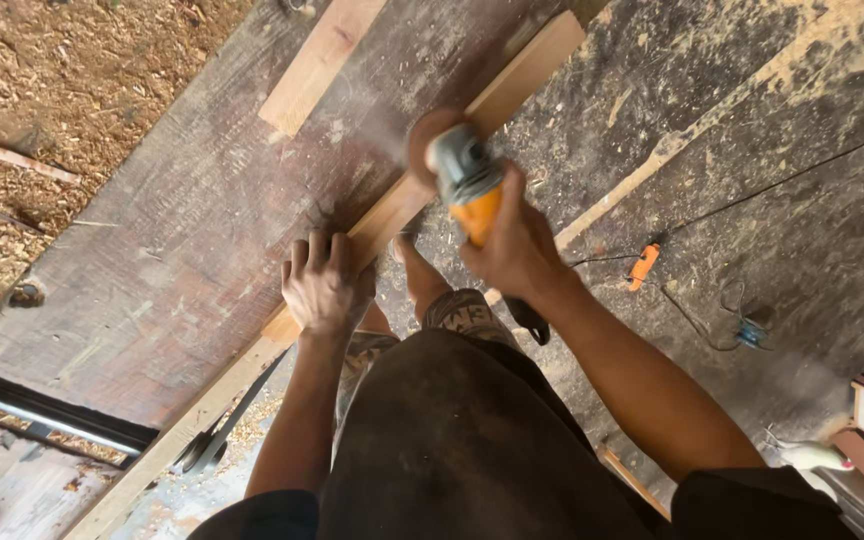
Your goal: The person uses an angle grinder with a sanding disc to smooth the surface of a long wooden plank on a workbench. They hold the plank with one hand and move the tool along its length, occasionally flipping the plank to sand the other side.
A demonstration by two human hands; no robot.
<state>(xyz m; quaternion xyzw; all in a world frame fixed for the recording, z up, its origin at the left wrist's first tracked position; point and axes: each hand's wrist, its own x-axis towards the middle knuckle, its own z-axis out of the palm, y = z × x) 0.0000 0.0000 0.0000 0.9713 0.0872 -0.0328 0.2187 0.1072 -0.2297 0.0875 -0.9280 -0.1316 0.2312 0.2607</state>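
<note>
Angle grinder [472,190], orange body, grey head: gripped in right hand [514,248], fingers wrapped tight around body. Disc blurred, apparently on top face of long wooden plank [392,210]. Plank lies diagonally along edge of dark worn bench [172,260]. Left hand [324,285]: palm down on plank, fingers spread, pressing, not closed around anything. Second short board [320,62] on bench, farther up. Sawdust [42,110] covers floor at left. Black cable [752,190] and orange clamp [643,266] on floor at right.
</note>
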